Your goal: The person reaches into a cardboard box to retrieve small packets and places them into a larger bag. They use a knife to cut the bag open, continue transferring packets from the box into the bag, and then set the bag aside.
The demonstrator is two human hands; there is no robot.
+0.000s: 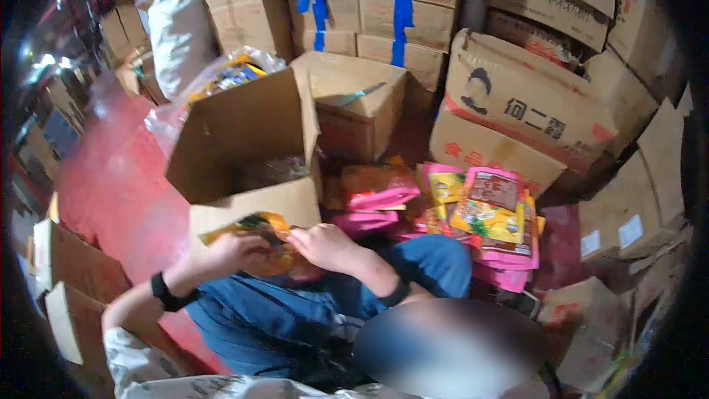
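An orange and yellow food packet (275,257) is held low in front of my lap, at the front flap of an open cardboard box (236,133). My left hand (235,253) has its fingers curled on the packet's left side. At its upper right edge, my right hand (323,246) pinches it. Part of the packet is hidden behind my fingers. To the right of my hands lie a pile of pink, yellow and brown packets (491,210) and a smaller stack of pink-edged packets (380,196).
A closed carton (362,96) with a blue-handled knife (360,94) on top stands behind the open box. Stacked cartons (410,22) with blue tape rise at the back. A plastic bag of packets (236,74) and a white sack (181,37) stand at back left. Red floor (111,177) shows at left.
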